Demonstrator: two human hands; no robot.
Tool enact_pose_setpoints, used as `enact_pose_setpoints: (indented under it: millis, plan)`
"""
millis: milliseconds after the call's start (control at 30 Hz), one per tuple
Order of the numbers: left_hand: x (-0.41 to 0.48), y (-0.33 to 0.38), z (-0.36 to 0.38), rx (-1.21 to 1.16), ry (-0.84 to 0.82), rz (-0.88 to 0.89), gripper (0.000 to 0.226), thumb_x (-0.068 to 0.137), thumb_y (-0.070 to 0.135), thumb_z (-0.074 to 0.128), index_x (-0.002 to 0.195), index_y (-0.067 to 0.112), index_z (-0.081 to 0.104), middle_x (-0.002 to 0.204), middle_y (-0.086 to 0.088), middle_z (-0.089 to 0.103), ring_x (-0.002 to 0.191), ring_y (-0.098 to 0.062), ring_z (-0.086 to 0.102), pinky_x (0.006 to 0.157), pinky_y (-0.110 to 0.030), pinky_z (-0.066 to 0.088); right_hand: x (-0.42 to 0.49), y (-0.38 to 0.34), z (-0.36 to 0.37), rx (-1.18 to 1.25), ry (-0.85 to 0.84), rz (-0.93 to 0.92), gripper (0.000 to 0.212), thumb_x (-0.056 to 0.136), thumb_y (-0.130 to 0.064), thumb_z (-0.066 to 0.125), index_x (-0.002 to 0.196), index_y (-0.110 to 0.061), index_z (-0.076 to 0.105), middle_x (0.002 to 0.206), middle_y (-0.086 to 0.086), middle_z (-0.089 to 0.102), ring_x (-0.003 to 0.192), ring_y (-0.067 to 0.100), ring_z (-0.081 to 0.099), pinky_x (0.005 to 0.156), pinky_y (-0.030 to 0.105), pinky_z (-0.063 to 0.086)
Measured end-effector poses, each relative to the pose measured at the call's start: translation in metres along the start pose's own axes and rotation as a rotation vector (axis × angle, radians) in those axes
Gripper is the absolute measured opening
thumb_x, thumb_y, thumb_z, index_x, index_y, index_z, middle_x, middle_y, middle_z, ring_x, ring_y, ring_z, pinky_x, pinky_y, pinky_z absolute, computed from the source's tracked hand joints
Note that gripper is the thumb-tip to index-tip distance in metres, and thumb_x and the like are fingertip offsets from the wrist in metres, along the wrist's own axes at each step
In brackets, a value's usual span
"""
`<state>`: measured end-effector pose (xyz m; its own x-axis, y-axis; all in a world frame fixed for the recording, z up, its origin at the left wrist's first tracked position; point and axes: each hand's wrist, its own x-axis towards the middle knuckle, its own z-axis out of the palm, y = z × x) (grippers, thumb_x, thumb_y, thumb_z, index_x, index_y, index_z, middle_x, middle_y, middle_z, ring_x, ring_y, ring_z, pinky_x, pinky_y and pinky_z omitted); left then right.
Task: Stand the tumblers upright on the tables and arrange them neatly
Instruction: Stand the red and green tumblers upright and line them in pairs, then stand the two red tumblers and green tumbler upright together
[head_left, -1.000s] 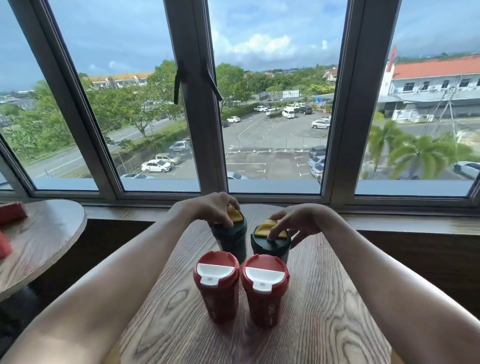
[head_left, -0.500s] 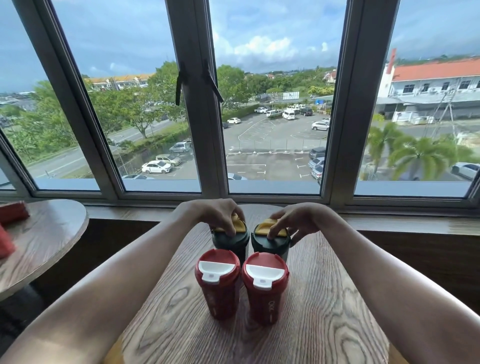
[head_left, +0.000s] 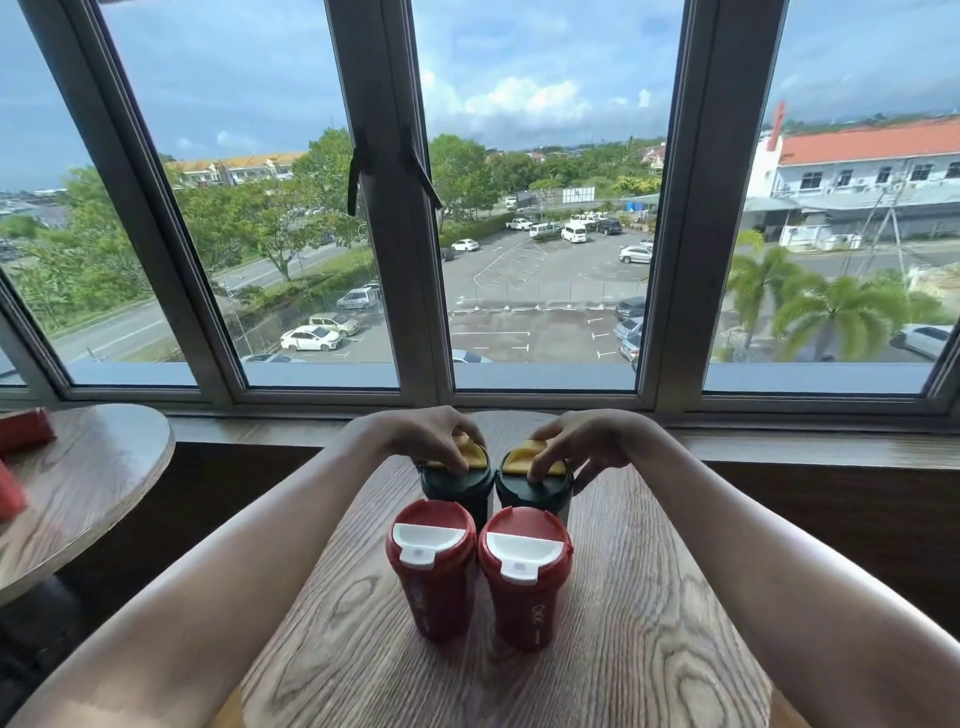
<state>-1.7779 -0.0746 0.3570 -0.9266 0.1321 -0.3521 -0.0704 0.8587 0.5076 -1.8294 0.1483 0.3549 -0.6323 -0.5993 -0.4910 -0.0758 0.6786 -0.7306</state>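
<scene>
**Two green cups, one hand on each lid**

At the far side of the round wooden table (head_left: 623, 649), two dark green tumblers stand up straight, side by side. The left green tumbler (head_left: 457, 486) and the right green tumbler (head_left: 532, 493) both have yellow lid flaps. The left hand (head_left: 436, 439) rests its fingers on top of the left lid. The right hand (head_left: 576, 441) does the same on the right lid. Both hands press or pinch the lids from above; neither one wraps around a cup.

To do this step well, I think the hands should nudge the green cups slowly until they sit square behind the two red tumblers (head_left: 431, 566), which stand just in front, close together. Small pushes low on the cup would be safer, since a push on the lid could tip it.

The table top is grainy wood and looks flat. Another round table (head_left: 93, 483) sits to the left with something red on it. Behind is a big window (head_left: 540, 208) with cars and trees outside.
</scene>
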Motion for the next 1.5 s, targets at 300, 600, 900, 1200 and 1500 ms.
enact_pose_setpoints:
  millis: [300,600,900,1200,1500]
  plan:
    - [-0.01,-0.009,0.005,-0.224,0.086,0.013,0.044,0.076,0.033,0.072,0.118,0.021,0.063,0.116,-0.004,0.062,0.103,-0.019,0.058,0.081,-0.032,0.048,-0.001,-0.003,0.006,-0.137,0.122,-0.047,0.061,0.083,-0.028,0.076,0.138,-0.017,0.052,0.137,0.008,0.055,0.129,0.027,0.051,0.105,0.041,0.044]
    - [-0.088,-0.064,-0.017,-0.049,0.807,-0.091,0.01,0.086,0.024,0.068,0.091,0.017,0.074,0.089,-0.001,0.072,0.085,-0.017,0.067,0.073,-0.029,0.051,0.017,-0.093,0.057,-0.191,0.576,-0.54,0.024,0.084,-0.019,0.071,0.103,-0.006,0.076,0.101,0.014,0.076,0.085,0.018,0.066,0.078,0.028,0.05]
    - [-0.255,-0.164,-0.019,-0.026,0.971,-0.455,0.004,0.078,0.03,0.066,0.074,0.032,0.067,0.089,-0.001,0.075,0.089,-0.022,0.07,0.083,-0.036,0.055,0.046,-0.211,0.214,-0.187,0.341,-0.717,0.015,0.082,-0.017,0.068,0.094,-0.013,0.077,0.083,0.005,0.072,0.081,0.022,0.069,0.081,0.036,0.056]
    - [-0.398,-0.265,-0.002,-0.073,1.096,-0.717,0.008,0.079,0.021,0.066,0.077,0.022,0.074,0.09,-0.001,0.077,0.088,-0.023,0.07,0.079,-0.035,0.056,0.072,-0.297,0.373,-0.11,0.168,-0.854,0.011,0.082,-0.015,0.066,0.088,-0.016,0.076,0.082,0.011,0.077,0.071,0.022,0.07,0.076,0.037,0.058]
    - [-0.445,-0.389,-0.037,-0.252,1.215,-0.84,0.022,0.079,0.019,0.068,0.059,0.028,0.063,0.066,0.006,0.069,0.079,-0.022,0.072,0.079,-0.033,0.057,0.153,-0.384,0.469,-0.077,0.094,-0.869,0.013,0.086,-0.01,0.065,0.081,-0.02,0.073,0.082,0.015,0.076,0.073,0.028,0.071,0.064,0.03,0.051]
